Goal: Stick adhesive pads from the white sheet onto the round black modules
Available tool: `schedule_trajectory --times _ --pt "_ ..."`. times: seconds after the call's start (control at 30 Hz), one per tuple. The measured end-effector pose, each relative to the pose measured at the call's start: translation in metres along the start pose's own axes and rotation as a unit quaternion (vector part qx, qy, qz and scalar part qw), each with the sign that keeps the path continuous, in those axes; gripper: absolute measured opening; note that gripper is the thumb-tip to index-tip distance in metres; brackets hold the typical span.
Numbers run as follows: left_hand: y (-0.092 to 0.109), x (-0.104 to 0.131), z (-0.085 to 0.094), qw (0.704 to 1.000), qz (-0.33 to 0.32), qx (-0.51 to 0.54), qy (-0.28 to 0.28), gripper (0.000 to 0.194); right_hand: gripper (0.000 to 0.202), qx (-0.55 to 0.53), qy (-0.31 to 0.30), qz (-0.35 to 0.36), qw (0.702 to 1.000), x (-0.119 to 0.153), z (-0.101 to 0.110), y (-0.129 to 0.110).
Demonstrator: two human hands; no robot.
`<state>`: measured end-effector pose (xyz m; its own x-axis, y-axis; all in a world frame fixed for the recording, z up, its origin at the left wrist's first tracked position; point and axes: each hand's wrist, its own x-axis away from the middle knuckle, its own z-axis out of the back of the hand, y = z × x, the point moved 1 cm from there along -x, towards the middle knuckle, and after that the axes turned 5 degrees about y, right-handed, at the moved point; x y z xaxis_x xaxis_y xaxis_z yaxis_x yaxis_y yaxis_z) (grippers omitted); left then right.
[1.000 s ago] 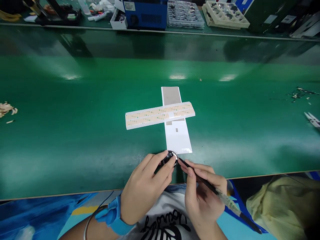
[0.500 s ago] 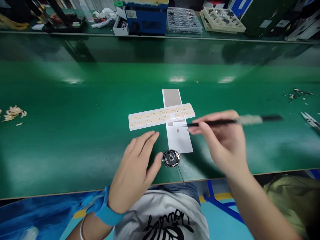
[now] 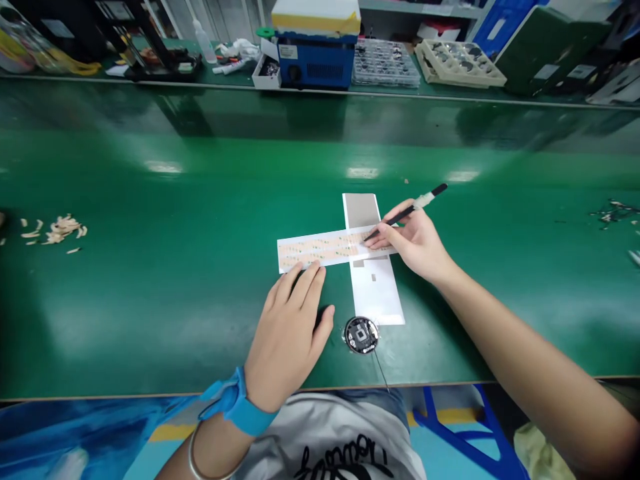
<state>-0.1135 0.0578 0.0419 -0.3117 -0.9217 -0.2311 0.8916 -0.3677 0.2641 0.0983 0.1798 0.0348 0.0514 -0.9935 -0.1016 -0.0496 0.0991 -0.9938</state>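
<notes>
My left hand (image 3: 289, 330) lies palm down, fingers stretched out, its fingertips at the lower edge of a long strip of small beige stickers (image 3: 313, 252). The strip lies crosswise over a white backing sheet (image 3: 380, 300) with grey patches. Pinched in my right hand (image 3: 423, 247) are slim black tweezers (image 3: 424, 200) with a pale wrap near the back end. Their tip meets the right part of the strip, and my right fingers rest there too. Below the sheet sits a round black circuit board (image 3: 361, 335) with a thin wire running toward the table edge.
Pale scraps (image 3: 63, 229) are piled at the left, and dark wire bits (image 3: 617, 212) lie far right. Along the back shelf stand a blue box (image 3: 320, 72), a clear compartment tray (image 3: 385, 63) and a cream tray (image 3: 460, 63). The table's front edge runs close to my body.
My right hand has moved up and left, bringing the tweezers' tip onto the sticker strip. My left fingertips now meet the strip's lower edge. The whole view has shifted slightly.
</notes>
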Motion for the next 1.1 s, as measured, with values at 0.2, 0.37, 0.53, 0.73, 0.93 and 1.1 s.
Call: schedule_trajectory --times 0.2,0.37,0.53,0.73,0.93,1.1 --pt "-0.001 0.000 -0.001 1.000 -0.005 -0.004 0.005 0.050 0.043 -0.005 0.010 -0.023 1.000 0.001 0.000 0.007" --pt "0.000 0.002 0.000 1.000 -0.009 -0.010 0.007 0.050 0.043 -0.009 0.011 -0.044 0.999 0.002 -0.002 0.004" --pt "-0.001 -0.001 -0.001 1.000 -0.003 -0.002 0.007 0.049 0.043 -0.047 0.017 -0.063 0.997 -0.001 0.003 -0.007" --pt "0.012 0.008 0.013 0.992 -0.019 0.124 -0.005 0.060 0.031 -0.066 0.082 0.000 0.994 0.036 0.000 -0.042" --pt "0.039 0.023 0.005 0.972 -0.017 0.227 -0.052 0.058 0.013 0.078 0.249 0.024 0.965 0.137 -0.021 -0.049" --pt "0.041 0.029 -0.003 0.981 0.061 0.181 0.033 0.057 0.014 0.081 0.247 0.011 0.966 0.168 -0.033 -0.028"
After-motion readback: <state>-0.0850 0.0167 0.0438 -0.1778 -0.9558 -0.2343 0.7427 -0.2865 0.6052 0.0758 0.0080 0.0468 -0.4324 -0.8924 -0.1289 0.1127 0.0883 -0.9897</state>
